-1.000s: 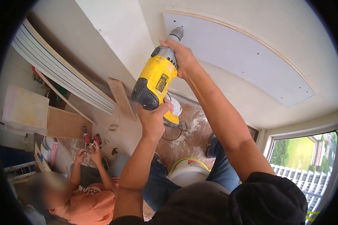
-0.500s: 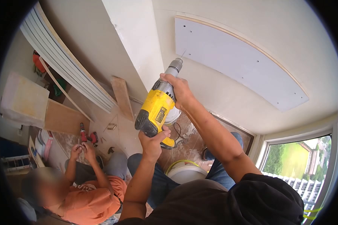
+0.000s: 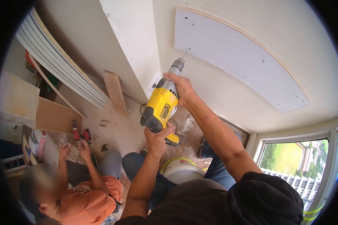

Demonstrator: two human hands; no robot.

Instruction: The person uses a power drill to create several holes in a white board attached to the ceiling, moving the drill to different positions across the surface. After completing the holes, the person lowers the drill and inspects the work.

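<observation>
A yellow and black power drill (image 3: 162, 102) points up toward the wall, held in both my hands. My left hand (image 3: 157, 138) is wrapped around its rear handle. Farther forward, my right hand (image 3: 181, 87) grips the grey front housing behind the chuck (image 3: 177, 65). A thin bit (image 3: 185, 53) extends from the chuck, its tip at or very near a small hole along the lower left edge of a white curved-edge panel (image 3: 229, 52); whether it touches cannot be made out. Several dark holes dot the panel, which lies against the wall.
A co-worker in an orange shirt (image 3: 88, 200) sits at lower left, hands together near a red cordless drill (image 3: 76, 131). A white bucket (image 3: 184, 174) stands between my legs. Long white slats (image 3: 60, 60) and a wooden board (image 3: 115, 92) lean at left. A window (image 3: 294, 161) is at right.
The drill's bit has come up to the hole at the panel's lower left edge. Both hands keep their hold. The view has shifted slightly.
</observation>
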